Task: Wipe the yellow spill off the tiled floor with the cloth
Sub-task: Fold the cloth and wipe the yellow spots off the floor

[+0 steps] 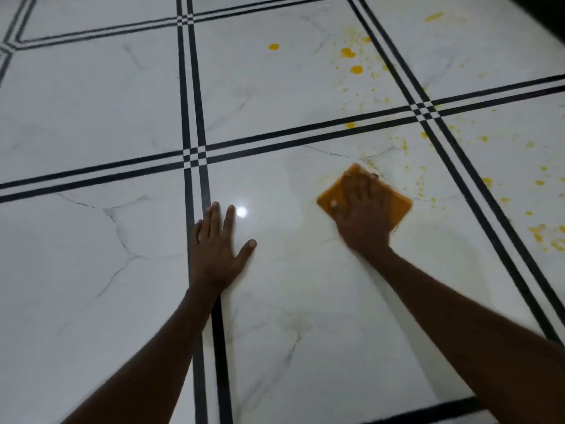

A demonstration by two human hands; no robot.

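The right hand (362, 209) lay flat on top of the orange cloth (397, 203), its fingers stretched and spread, pressing the cloth down on the white tiled floor (91, 240). The fingers did not curl around the cloth; they only pushed on it. The hand was blurred, so the fingertips were hard to make out, and it covered the middle of the cloth.

The left hand (215, 246) rested open on the floor to the left of the cloth, well apart from it, with fingers straight and the thumb spread out. It held nothing and lay over a dark double tile line (195, 123).

The yellow spill (351, 61) was scattered as drops and spots far and right of the cloth, some just beside its far corner. At the right edge the spots were cut off.
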